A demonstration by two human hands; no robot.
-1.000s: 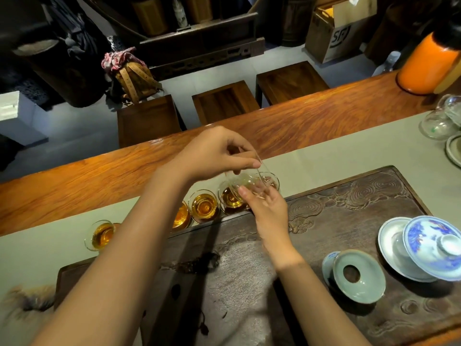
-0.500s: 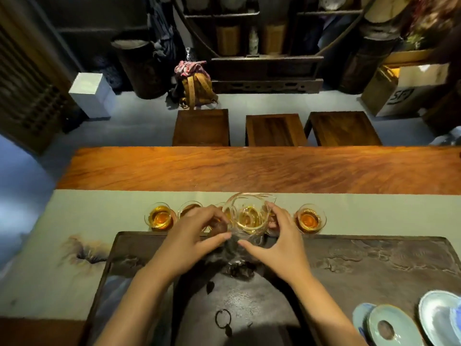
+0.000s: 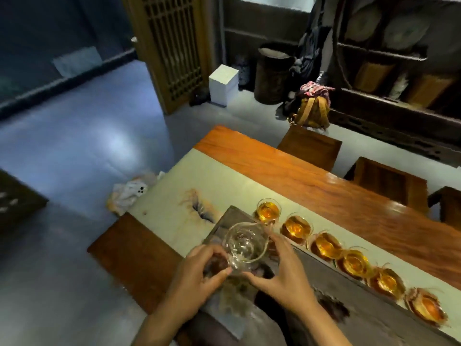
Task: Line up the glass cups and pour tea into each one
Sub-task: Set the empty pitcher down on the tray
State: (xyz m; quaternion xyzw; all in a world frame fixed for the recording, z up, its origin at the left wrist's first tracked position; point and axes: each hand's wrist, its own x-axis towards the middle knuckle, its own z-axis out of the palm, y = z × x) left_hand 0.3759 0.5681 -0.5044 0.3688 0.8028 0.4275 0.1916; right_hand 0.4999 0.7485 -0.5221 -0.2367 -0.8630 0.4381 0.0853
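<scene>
An empty clear glass pitcher (image 3: 245, 245) is held upright over the left end of the dark stone tea tray (image 3: 349, 308). My left hand (image 3: 199, 278) grips its left side and my right hand (image 3: 282, 273) cups its right side, thumb under the base. Behind the tray, several small glass cups filled with amber tea stand in a row on the pale green runner (image 3: 204, 181), from the leftmost cup (image 3: 268, 211) to the rightmost cup (image 3: 427, 309).
The runner lies on a long wooden table (image 3: 324, 186). Wooden stools (image 3: 310, 146) stand along its far side. A plastic bag (image 3: 129, 193) lies on the floor at the table's left end. A backpack (image 3: 311, 108) and shelves are beyond.
The view has swung left. Both hands brought the pitcher from above the cup row toward the tray's left end, and it now looks empty.
</scene>
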